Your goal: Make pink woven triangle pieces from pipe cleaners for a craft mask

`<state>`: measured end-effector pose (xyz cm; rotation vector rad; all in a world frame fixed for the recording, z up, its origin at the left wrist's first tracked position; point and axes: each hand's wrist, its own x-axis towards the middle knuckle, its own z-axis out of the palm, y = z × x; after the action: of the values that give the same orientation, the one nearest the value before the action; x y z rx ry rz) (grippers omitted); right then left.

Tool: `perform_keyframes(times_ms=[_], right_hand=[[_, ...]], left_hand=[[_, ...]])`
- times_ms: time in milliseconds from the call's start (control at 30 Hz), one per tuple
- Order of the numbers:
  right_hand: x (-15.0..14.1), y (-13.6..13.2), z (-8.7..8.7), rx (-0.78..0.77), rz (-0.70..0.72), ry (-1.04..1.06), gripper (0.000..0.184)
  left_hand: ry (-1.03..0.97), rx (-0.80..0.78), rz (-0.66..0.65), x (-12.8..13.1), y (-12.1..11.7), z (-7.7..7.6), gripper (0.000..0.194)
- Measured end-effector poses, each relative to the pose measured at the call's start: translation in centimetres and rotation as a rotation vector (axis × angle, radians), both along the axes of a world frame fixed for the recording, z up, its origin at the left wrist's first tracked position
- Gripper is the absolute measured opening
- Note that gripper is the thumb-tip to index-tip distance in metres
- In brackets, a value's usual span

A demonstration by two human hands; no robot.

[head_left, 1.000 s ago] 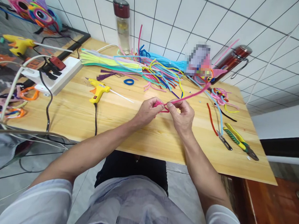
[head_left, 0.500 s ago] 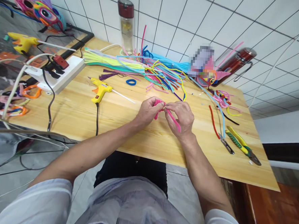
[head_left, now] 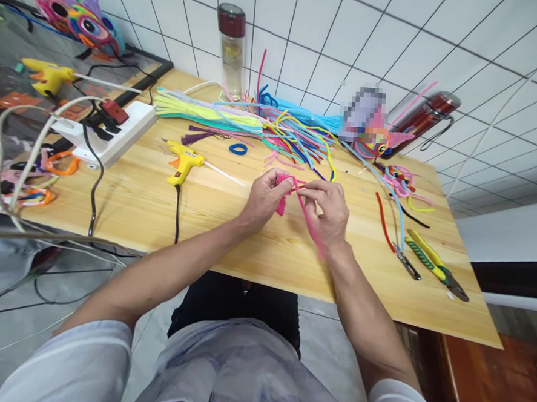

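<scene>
Between my two hands is a piece of pink pipe cleaner work (head_left: 280,205), partly hidden by fingers. My left hand (head_left: 267,196) pinches its coiled, ridged part between thumb and forefinger. At its right side my right hand (head_left: 326,208) is closed on a strand of the same pink pipe cleaner. A loose pink length hangs down past the right palm toward the wrist, blurred at its lower end. Both hands are just above the wooden table (head_left: 230,235). To the left lies a yellow glue gun (head_left: 185,163) with a white glue stick in its back.
Behind the hands lies a heap of coloured pipe cleaners (head_left: 237,117). On the right are green-yellow pliers (head_left: 437,265) and a small metal tool (head_left: 408,264). A power strip (head_left: 118,134), a second glue gun (head_left: 48,77) and cables are on the left. Two bottles (head_left: 231,53) stand near the tiled wall.
My right fingers have drawn slightly away from the left hand, and a stretch of pink strand now shows between them. The loose pink end has swung lower.
</scene>
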<state>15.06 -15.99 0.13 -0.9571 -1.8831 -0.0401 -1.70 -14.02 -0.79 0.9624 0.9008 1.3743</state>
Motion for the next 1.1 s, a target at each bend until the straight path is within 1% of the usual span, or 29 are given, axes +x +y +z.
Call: perform_keyframes(times_ms=[67,133,200,233,300,433,567,700,900,1100], right_hand=[[0.0,-0.2,0.3,-0.213,0.021,0.217,0.019],[0.0,-0.4,0.7,-0.451,0.047,0.423,0.032],[-0.2,-0.6,1.1,-0.626,0.087,0.552,0.048],[-0.2,-0.6,1.3,-0.684,0.107,0.584,0.052],[-0.5,-0.7,1.5,-0.774,0.132,0.611,0.053],[-1.1,-0.6,1.3,-0.922,0.151,0.644,0.04],[-1.4,-0.5,0.8,-0.961,0.141,0.691,0.028],[-1.4,-0.4,0.9,-0.954,0.121,0.709,0.021],[-1.4,-0.2,1.0,-0.929,0.087,0.68,0.019],[-1.2,-0.2,0.8,-0.854,0.049,0.624,0.019]], left_hand=[[0.005,0.029,-0.001,0.0,-0.2,0.1,0.021],[0.015,0.064,0.012,0.1,-0.3,0.0,0.023],[0.033,0.097,0.037,0.1,-0.5,0.0,0.021],[0.044,0.112,0.048,0.1,-0.5,0.0,0.02],[0.07,0.129,0.069,0.1,-0.6,0.1,0.018],[0.074,0.124,0.082,0.0,-0.5,0.2,0.014],[0.027,0.087,0.042,0.0,-0.4,0.1,0.012],[0.017,0.057,0.015,0.1,-0.5,0.3,0.013],[0.003,0.025,-0.032,0.2,-0.5,0.3,0.015],[-0.013,0.047,-0.081,0.2,-0.4,-0.1,0.029]])
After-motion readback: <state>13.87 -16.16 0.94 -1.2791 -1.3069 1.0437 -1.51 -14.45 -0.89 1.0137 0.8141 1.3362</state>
